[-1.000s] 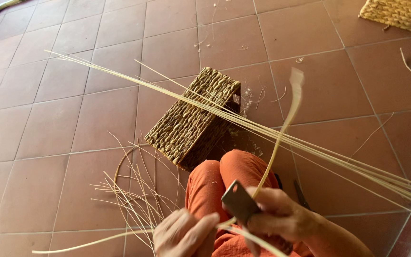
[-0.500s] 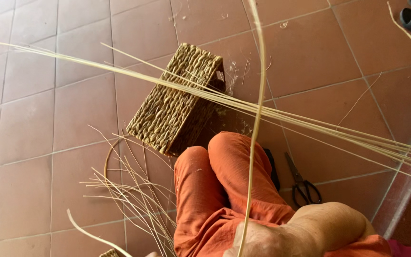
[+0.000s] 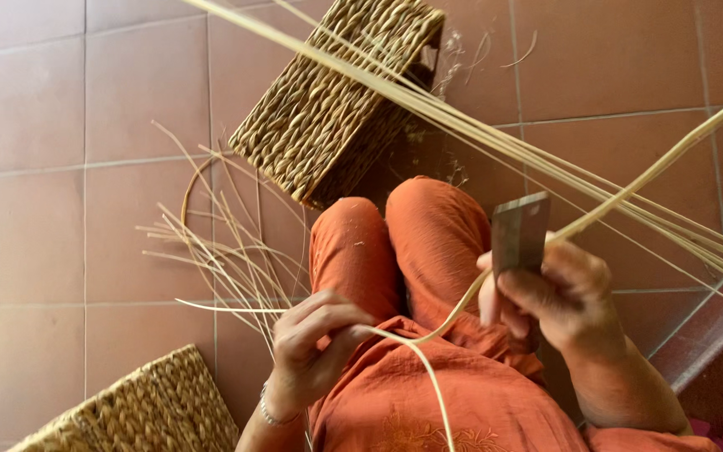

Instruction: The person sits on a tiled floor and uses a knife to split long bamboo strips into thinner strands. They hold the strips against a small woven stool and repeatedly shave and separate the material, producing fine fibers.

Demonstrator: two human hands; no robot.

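- A floor [image 3: 60,109] of reddish-brown tiles fills the view, seen from above by a seated person in orange clothes whose knees [image 3: 395,243] point up the frame.
- A woven basket [image 3: 328,100] lies tipped on the floor just beyond the knees; part of a second woven piece [image 3: 144,410] shows at the lower left.
- A long bundle of pale strips [image 3: 546,159] runs slantwise from the top, over the basket, to the right edge. Loose trimmings [image 3: 219,251] lie scattered on the floor left of the knees.
- The right hand [image 3: 562,293] grips a flat metal blade [image 3: 519,234], fingers curled tight around it, blade upright.
- One pale strip [image 3: 629,188] passes by the blade, curves down across the lap and reaches the left hand [image 3: 311,343], whose fingers pinch it between thumb and forefinger.
- To do this step well, it seems best to keep the strip taut between both hands, hold the blade at a steady angle, and keep the thumb clear of the edge.
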